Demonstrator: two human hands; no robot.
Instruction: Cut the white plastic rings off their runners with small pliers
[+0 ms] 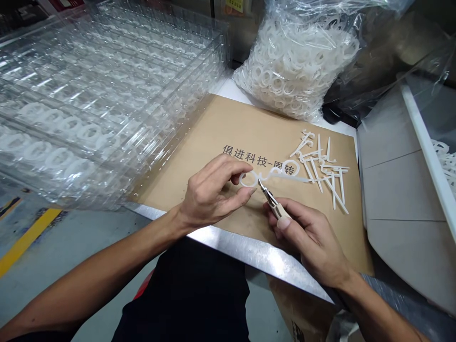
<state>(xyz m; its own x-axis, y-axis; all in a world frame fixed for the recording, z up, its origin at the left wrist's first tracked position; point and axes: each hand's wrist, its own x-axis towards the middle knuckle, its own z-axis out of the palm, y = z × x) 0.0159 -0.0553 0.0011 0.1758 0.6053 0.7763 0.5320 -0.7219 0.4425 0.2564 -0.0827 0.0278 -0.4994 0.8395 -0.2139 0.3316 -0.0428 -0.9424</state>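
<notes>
Seen from the head camera, a white plastic runner (274, 176) lies just above the near part of a brown cardboard sheet (185, 175). It is a thin, matt, moulded piece with a chain of open rings at its left end and a straight flat stem at its right. Its long axis runs roughly left to right across the sheet, tilting slightly toward the far side at the ring end, with the stem pointing right toward a loose pile of cut white plastic sprues (320, 168).

The left hand (213, 192) grips the ring end between thumb and forefinger, its other fingers curled under. The right hand (306, 237) is clenched around the pale handles of small side cutters (274, 202), whose dark steel tips touch the rings near the left fingertips.

Printed Chinese characters (258, 159) cross the sheet just beyond the runner. The sheet lies on a steel table (228, 247). Stacked clear plastic trays (107, 95) holding white rings stand to the left, a clear bag of white rings (295, 66) sits at the far side, and a pale bin (402, 190) stands to the right.
</notes>
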